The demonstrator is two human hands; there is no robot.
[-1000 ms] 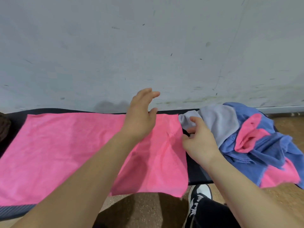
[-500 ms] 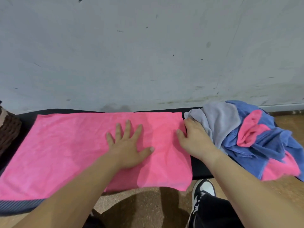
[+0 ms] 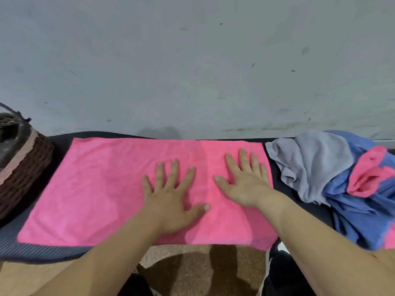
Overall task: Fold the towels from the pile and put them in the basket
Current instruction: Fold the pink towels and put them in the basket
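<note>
While pink towel point(image 3: 102, 189) lies spread flat on dark ribbed mat point(image 3: 38, 251), soft rectangular nap faces up. Left hand point(image 3: 171, 201) and right hand point(image 3: 245, 184) press palms down on towel's right half, fingers straight, splayed. Woven brown basket point(image 3: 23, 165) at left; crumpled grey, blue, pink pile point(image 3: 333, 176) at right.

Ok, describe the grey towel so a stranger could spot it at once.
Follow the dark mat to its right end, where a crumpled pile of towels lies. The grey towel drapes over the pile's left side, nearest the flat pink towel; it is the only grey piece among blue and pink ones.
</note>
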